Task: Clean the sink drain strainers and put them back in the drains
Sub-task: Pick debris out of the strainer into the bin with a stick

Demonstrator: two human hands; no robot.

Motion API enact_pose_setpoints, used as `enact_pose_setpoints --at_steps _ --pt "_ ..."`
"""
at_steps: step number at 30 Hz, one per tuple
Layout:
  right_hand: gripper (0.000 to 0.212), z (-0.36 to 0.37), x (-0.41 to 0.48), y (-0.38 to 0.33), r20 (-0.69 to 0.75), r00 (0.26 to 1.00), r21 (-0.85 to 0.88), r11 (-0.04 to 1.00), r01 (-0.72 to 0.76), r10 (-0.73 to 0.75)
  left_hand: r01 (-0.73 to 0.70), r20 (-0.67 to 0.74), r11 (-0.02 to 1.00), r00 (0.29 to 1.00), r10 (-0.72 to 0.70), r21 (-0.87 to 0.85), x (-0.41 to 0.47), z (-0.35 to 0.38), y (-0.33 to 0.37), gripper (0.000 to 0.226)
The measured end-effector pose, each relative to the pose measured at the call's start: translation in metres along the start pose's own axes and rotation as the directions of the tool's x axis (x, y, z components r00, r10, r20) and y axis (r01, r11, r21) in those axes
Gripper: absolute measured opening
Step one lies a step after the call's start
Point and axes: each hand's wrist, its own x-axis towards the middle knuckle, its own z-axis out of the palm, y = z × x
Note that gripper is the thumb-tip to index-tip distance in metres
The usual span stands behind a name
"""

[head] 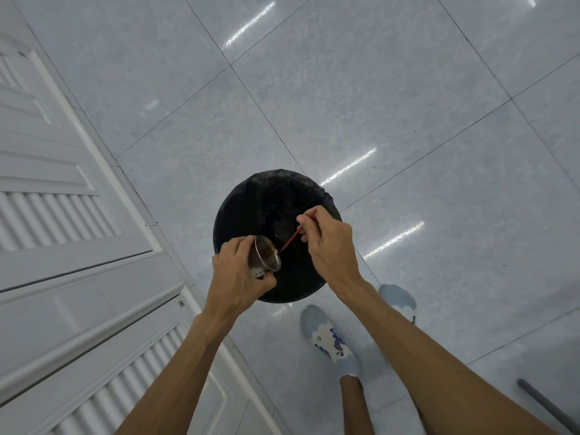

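Strainer (266,256) and stick (289,240) over the bin (251,202); cabinet doors (62,215) to its left.

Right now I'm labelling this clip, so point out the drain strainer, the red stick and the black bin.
drain strainer (267,255): head view, inside wall of the metal cup.
red stick (290,239): head view, middle of its shaft.
black bin (251,199): head view, bag liner near the far rim.

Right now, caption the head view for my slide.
Left hand holds a metal drain strainer over a black-lined bin; right hand pinches a red stick at its rim.
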Motion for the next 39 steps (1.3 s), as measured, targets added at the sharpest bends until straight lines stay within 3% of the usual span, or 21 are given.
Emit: enact_pose_setpoints --at_steps 4,9,14,21,23,27,29,31,34,39 --pt "0.016 0.0 0.0 -0.003 -0.042 0.999 0.005 1.0 0.03 -0.03 -0.016 0.002 1.0 1.0 0.016 -0.016 -0.001 0.0 -0.004 0.08" --pt "0.012 -0.004 -0.004 -0.009 -0.105 0.992 0.081 0.995 -0.062 0.07 0.022 -0.002 0.991 1.0 -0.023 -0.129 -0.002 -0.002 -0.005 0.075" --pt "0.013 0.006 -0.026 -0.012 0.023 0.998 0.127 0.99 -0.067 0.065 -0.019 -0.047 0.984 0.999 0.011 -0.178 -0.007 -0.001 -0.008 0.078" --pt "0.015 0.02 -0.023 -0.028 0.002 0.985 0.207 0.964 -0.169 0.172 -0.118 -0.203 0.973 0.976 0.077 -0.199 -0.015 -0.005 -0.006 0.086" --pt "0.014 0.018 -0.022 -0.03 0.005 0.993 0.137 0.984 -0.114 0.114 -0.136 -0.245 0.971 0.966 0.086 -0.195 -0.016 -0.007 -0.005 0.082" --pt "0.012 0.011 -0.023 -0.038 -0.103 0.973 -0.061 0.978 0.202 -0.207 -0.111 -0.26 0.966 0.964 0.048 -0.233 -0.018 -0.008 0.003 0.08" --pt "0.012 0.016 -0.028 -0.047 -0.157 0.964 -0.046 0.977 0.208 -0.213 -0.103 -0.255 0.959 0.966 0.034 -0.262 -0.018 -0.008 0.007 0.08" --pt "0.014 0.024 -0.033 -0.055 -0.205 0.976 0.06 0.994 0.094 -0.08 -0.084 -0.252 0.946 0.968 0.003 -0.313 -0.017 -0.007 0.012 0.077" --pt "0.015 0.029 -0.033 -0.055 -0.118 0.991 0.183 0.982 -0.042 0.065 -0.034 -0.263 0.932 0.963 -0.066 -0.361 -0.014 -0.009 0.014 0.074" --pt "0.016 0.011 -0.021 -0.039 0.078 0.996 0.077 0.997 0.026 -0.032 -0.029 -0.238 0.956 0.97 -0.043 -0.292 -0.012 -0.012 0.002 0.074"
